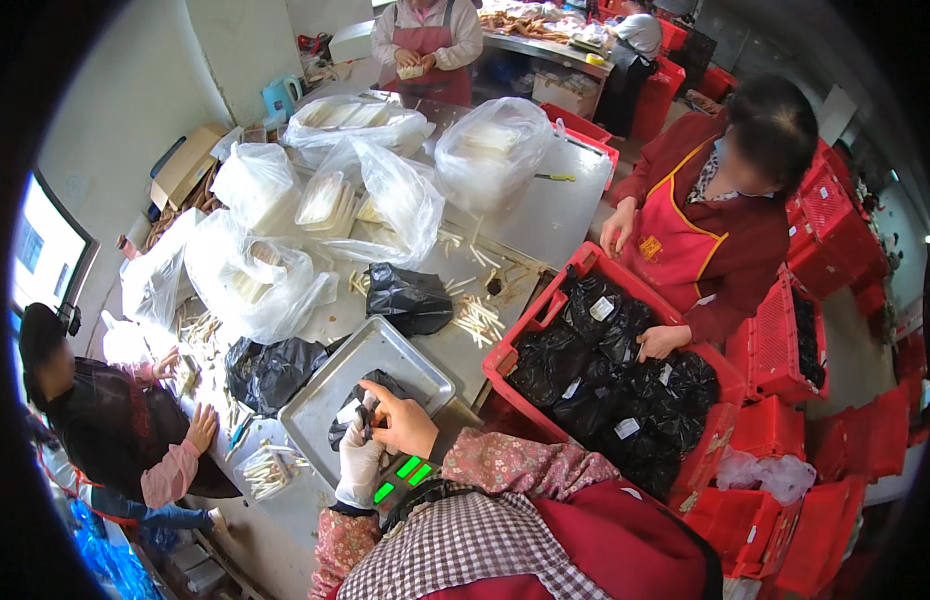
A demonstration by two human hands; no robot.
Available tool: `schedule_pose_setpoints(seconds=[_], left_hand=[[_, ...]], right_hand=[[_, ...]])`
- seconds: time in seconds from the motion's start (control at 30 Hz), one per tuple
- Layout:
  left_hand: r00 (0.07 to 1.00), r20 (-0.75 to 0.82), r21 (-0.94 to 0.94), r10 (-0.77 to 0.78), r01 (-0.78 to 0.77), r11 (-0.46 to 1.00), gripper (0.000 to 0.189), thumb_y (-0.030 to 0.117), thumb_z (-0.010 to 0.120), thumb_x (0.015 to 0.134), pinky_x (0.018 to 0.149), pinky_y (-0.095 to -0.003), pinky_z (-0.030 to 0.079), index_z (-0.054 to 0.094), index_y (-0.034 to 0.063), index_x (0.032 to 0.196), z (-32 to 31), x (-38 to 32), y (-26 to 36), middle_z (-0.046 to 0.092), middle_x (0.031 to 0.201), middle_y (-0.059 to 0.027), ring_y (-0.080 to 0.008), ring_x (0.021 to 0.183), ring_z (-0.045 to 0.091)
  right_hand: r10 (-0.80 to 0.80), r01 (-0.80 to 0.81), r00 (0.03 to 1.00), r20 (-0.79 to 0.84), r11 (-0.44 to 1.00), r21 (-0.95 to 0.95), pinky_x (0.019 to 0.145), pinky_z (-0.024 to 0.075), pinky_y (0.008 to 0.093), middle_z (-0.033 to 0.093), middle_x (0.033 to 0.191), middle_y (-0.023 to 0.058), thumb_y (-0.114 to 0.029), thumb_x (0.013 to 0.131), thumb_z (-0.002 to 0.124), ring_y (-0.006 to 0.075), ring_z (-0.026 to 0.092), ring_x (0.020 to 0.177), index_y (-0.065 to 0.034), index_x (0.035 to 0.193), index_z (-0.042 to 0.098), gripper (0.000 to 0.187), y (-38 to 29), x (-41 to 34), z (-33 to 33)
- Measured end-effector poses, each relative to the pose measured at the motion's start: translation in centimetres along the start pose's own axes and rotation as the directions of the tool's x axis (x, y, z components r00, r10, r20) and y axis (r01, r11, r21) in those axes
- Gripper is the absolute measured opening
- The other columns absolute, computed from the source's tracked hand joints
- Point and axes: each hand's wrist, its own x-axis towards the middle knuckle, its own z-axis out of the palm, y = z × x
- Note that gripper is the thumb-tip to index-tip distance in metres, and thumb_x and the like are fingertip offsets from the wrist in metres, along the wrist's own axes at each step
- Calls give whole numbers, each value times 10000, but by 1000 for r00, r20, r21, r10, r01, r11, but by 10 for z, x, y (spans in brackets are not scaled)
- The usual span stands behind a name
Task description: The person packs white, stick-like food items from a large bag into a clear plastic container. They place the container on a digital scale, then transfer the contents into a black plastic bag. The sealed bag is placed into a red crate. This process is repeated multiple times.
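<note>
My left hand [358, 463], in a whitish glove, grips the twisted neck of a small black plastic bag [379, 381]. The bag bears a white label and rests in a shallow metal tray [411, 360]. My bare right hand [402, 421] meets the left at the bag's neck, its thumb against the plastic and its index finger stretched out. Below the hands is a weighing scale [405, 476] with lit green displays, partly hidden by my sleeve. Two more black plastic bags, one beyond the tray [409, 298] and one to its left [274, 373], lie on the metal table.
To the right, a red plastic crate [501, 365] holds several labelled black bags; a co-worker's hand [662, 343] touches them. Clear bags [247, 274] with packed trays crowd the table's far side. Pale sticks [480, 321] lie loose. Another co-worker [127, 427] works at left, near a filled tray [264, 472].
</note>
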Motion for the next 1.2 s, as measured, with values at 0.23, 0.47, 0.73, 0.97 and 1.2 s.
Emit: schedule_pose_setpoints(seconds=[0.23,0.47,0.73,0.97,1.2], left_hand=[[986,125,189,112,-135,973,492,-78,386,850,545,-175,401,528,16,1312,-12,-15,3,606,839,4,-46,630,524],[989,99,-310,113,-77,948,132,78,564,903,451,-186,400,575,73,1034,-38,-4,-15,576,780,12,-56,539,483],[769,510,664,385,-637,392,203,-22,663,757,594,-343,383,480,35,691,-40,-36,-5,453,703,-79,-203,636,444],[909,271,482,317,-413,773,160,22,701,803,722,-326,428,552,24,746,31,-58,54,508,776,-45,-192,760,490],[813,510,529,280,-553,643,337,-19,687,734,746,-280,487,671,43,1065,79,-54,69,556,1205,-108,-122,795,566]], right_hand=[[72,-76,997,30,819,569,634,503,323,653,756,89,43,719,639,165,647,683,-38,1428,347,772,7,0,17],[93,-82,980,-177,994,67,544,420,364,551,627,58,-16,685,642,209,562,581,-95,1314,474,655,32,7,2],[32,-137,918,-395,961,-241,603,476,452,601,652,94,-74,729,606,335,623,641,-131,1190,521,472,62,5,-1],[383,-387,922,54,913,129,855,496,404,625,1087,164,-303,780,726,317,598,1045,-14,1190,552,531,50,-23,-51],[379,-260,916,-130,809,527,978,428,293,599,1214,121,-123,807,663,204,553,1117,28,1358,476,602,10,-134,-158]])
